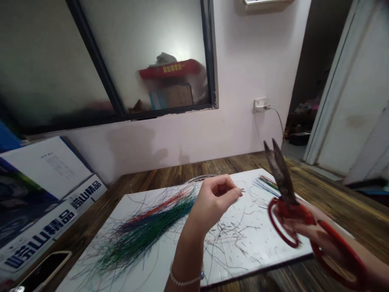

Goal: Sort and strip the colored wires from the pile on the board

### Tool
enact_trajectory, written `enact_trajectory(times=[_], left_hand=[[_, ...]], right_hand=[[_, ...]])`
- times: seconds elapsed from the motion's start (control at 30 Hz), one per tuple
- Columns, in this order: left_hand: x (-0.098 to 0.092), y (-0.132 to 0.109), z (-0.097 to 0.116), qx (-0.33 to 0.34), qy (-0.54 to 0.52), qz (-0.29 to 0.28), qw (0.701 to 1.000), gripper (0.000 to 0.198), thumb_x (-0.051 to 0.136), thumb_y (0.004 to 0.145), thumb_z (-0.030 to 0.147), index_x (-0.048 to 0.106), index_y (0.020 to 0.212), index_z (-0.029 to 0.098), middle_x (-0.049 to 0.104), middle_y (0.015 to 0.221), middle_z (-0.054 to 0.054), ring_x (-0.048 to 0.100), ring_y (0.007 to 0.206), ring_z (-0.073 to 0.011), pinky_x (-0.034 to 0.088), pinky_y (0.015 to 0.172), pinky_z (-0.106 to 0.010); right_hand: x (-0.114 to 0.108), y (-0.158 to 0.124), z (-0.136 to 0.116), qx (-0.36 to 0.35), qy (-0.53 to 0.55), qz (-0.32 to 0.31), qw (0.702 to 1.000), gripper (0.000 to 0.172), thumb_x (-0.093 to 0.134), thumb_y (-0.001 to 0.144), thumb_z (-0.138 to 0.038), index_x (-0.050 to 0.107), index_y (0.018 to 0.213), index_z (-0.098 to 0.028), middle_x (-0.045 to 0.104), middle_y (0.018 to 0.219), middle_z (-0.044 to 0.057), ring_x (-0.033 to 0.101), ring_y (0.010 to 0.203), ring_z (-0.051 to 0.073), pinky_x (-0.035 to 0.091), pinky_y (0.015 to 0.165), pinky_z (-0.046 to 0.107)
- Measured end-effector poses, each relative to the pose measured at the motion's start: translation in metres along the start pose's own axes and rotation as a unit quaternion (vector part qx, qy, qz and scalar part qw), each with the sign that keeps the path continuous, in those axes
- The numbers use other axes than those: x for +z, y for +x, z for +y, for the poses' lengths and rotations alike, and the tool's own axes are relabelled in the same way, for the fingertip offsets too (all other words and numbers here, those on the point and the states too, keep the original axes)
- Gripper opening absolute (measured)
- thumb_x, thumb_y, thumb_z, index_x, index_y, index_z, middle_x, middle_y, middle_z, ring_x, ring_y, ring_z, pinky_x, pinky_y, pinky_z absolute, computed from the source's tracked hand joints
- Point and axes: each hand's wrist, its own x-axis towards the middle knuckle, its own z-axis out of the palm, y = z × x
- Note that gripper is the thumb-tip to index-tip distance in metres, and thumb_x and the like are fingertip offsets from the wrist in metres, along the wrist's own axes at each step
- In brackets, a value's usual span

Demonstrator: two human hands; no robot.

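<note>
My left hand, with a beaded bracelet at the wrist, is raised over the white board. Its thumb and fingers pinch something thin and dark, whose short ends stick out past the fingertips. My right hand holds red-handled scissors upright at the right, their dark blades slightly apart and pointing up. Left of my left hand lies a large loose bundle of green, blue and red wires. A smaller wire bundle lies at the board's back right. Short cut pieces are scattered between my hands.
Boxes with blue lettering stand at the left, with a phone before them. The wooden table meets a white wall with a window and a socket with a plugged-in cable. A doorway is at the right.
</note>
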Motion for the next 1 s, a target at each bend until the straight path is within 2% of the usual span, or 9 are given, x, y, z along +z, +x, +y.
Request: enact_trajectory(times=[0.03, 0.1, 0.23, 0.4, 0.53, 0.63, 0.73, 1.0], left_hand=[[-0.001, 0.000, -0.001, 0.000, 0.001, 0.011, 1.000, 0.017, 0.059, 0.073, 0.022, 0.052, 0.058, 0.017, 0.044, 0.056, 0.003, 0.034, 0.055, -0.0095, 0.025, 0.049, -0.026], [-0.002, 0.001, -0.003, 0.006, 0.004, 0.033, 0.999, 0.017, 0.059, 0.073, 0.020, 0.051, 0.058, 0.017, 0.042, 0.055, 0.004, 0.033, 0.054, -0.0087, 0.024, 0.049, -0.025], [0.001, 0.001, -0.002, 0.030, 0.016, 0.050, 0.998, 0.020, 0.057, 0.075, 0.019, 0.047, 0.058, 0.018, 0.036, 0.053, 0.005, 0.030, 0.051, -0.0077, 0.023, 0.046, -0.024], [0.015, -0.002, 0.003, 0.061, 0.073, 0.075, 0.993, 0.023, 0.053, 0.077, 0.016, 0.042, 0.057, 0.019, 0.034, 0.053, 0.006, 0.029, 0.050, -0.0079, 0.023, 0.045, -0.024], [0.024, -0.003, 0.002, 0.100, 0.118, 0.093, 0.984, 0.021, 0.050, 0.076, 0.010, 0.041, 0.059, 0.019, 0.035, 0.055, 0.005, 0.029, 0.052, -0.0083, 0.025, 0.045, -0.023], [0.026, -0.004, 0.000, 0.128, 0.147, 0.102, 0.975, 0.021, 0.048, 0.074, 0.007, 0.041, 0.059, 0.019, 0.035, 0.055, 0.006, 0.030, 0.053, -0.0084, 0.027, 0.046, -0.022], [0.028, -0.005, -0.001, 0.141, 0.170, 0.110, 0.969, 0.020, 0.048, 0.075, 0.007, 0.043, 0.060, 0.019, 0.035, 0.056, 0.006, 0.032, 0.053, -0.0083, 0.028, 0.046, -0.022], [0.032, -0.008, -0.003, 0.157, 0.208, 0.120, 0.958, 0.021, 0.048, 0.077, 0.007, 0.045, 0.062, 0.020, 0.036, 0.056, 0.006, 0.035, 0.052, -0.0080, 0.030, 0.045, -0.021]], right_hand=[[0.010, 0.004, 0.000, 0.005, 0.048, -0.053, 0.997, 0.010, 0.053, 0.070, -0.030, 0.050, 0.064, -0.022, 0.052, 0.056, 0.000, 0.053, 0.054, 0.018, 0.045, 0.050, 0.028], [0.029, 0.006, -0.002, 0.014, 0.083, -0.068, 0.994, 0.010, 0.048, 0.070, -0.030, 0.047, 0.076, -0.023, 0.050, 0.063, -0.001, 0.051, 0.059, 0.018, 0.043, 0.053, 0.028], [0.051, -0.002, -0.005, 0.020, -0.029, -0.065, 0.997, 0.015, 0.042, 0.072, -0.018, 0.036, 0.084, -0.024, 0.043, 0.067, -0.004, 0.043, 0.057, 0.015, 0.036, 0.052, 0.026], [0.045, -0.002, -0.002, 0.005, -0.115, -0.007, 0.993, 0.021, 0.037, 0.078, -0.015, 0.032, 0.097, -0.023, 0.048, 0.079, 0.001, 0.051, 0.066, 0.018, 0.042, 0.061, 0.031], [0.041, 0.003, 0.010, -0.013, -0.143, 0.025, 0.989, 0.036, 0.041, 0.072, -0.015, 0.033, 0.106, -0.022, 0.051, 0.097, 0.008, 0.057, 0.080, 0.022, 0.047, 0.067, 0.033], [0.041, 0.004, 0.019, -0.052, -0.179, 0.051, 0.981, 0.040, 0.042, 0.068, -0.014, 0.034, 0.106, -0.021, 0.052, 0.091, 0.007, 0.058, 0.075, 0.022, 0.048, 0.064, 0.034], [0.040, 0.003, 0.022, -0.079, -0.205, 0.082, 0.972, 0.035, 0.041, 0.069, -0.013, 0.035, 0.103, -0.021, 0.052, 0.085, 0.006, 0.057, 0.066, 0.021, 0.047, 0.057, 0.031], [0.038, -0.001, 0.025, -0.084, -0.228, 0.103, 0.964, 0.023, 0.040, 0.073, -0.017, 0.036, 0.096, -0.022, 0.055, 0.077, 0.005, 0.056, 0.057, 0.020, 0.042, 0.048, 0.029]])
